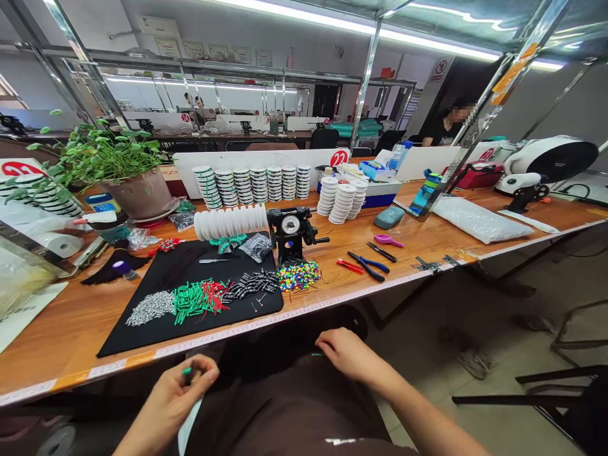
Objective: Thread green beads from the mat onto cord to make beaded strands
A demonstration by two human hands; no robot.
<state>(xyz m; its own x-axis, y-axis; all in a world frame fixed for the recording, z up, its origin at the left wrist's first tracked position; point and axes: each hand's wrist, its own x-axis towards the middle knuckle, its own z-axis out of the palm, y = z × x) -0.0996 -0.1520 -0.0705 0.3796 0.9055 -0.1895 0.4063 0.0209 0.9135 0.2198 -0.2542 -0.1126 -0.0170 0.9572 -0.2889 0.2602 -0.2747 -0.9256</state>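
Note:
My left hand [178, 396] is low in front of the table edge, its fingers curled in a pinch with a small green piece [187, 371] showing between them. To its right, my right hand [349, 354] hovers over my lap, thumb and fingers drawn together. A short green sliver [317, 354] shows just below those fingertips; whether they grip it I cannot make out. Beyond the hands, a black mat [156, 332] bears heaps of silver pieces [151, 309], green sticks [189, 299], red ones [216, 295] and black banded ones [251, 285].
Behind the mat stands a black hand-cranked winder [291, 231] with a row of white spools [230, 221]. Colourful beads [299, 275] lie at its foot. Blue-handled pliers [368, 265] and a pink scoop [388, 240] lie to the right. A potted plant [137, 193] stands left.

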